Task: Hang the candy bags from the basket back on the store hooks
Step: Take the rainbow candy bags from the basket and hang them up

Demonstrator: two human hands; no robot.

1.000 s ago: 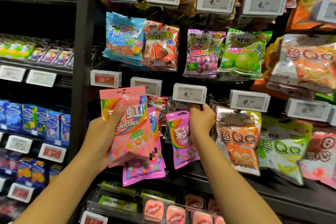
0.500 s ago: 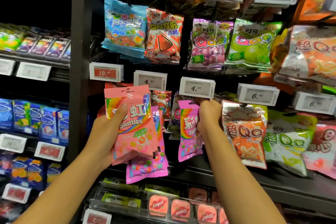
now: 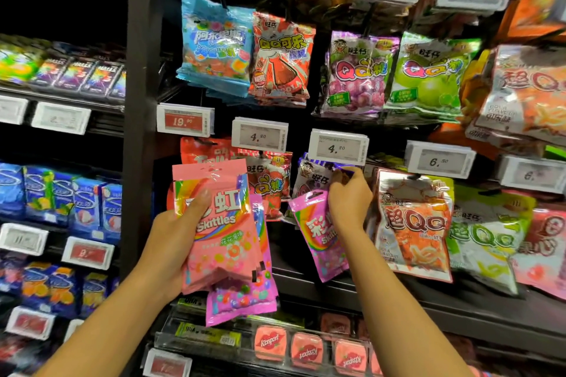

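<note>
While the left hand [image 3: 171, 242] grips two pink candy bags [image 3: 220, 232], the right hand [image 3: 347, 202] pinches a magenta bag [image 3: 318, 236] below the price tag [image 3: 337, 147]; light, floppy, slick film, so hold by the top hole.

Pink Skittles bags [image 3: 219, 223] in left hand [image 3: 171, 242], magenta bag [image 3: 318, 232] in right hand [image 3: 347, 199] below price tag [image 3: 337, 147].

Place: a shop's sweets aisle.
Proof: price tags [image 3: 337, 147] clipped along every row, hanging candy bags [image 3: 360, 73] on dark racks, boxed gum on shelves [image 3: 61, 98].
</note>
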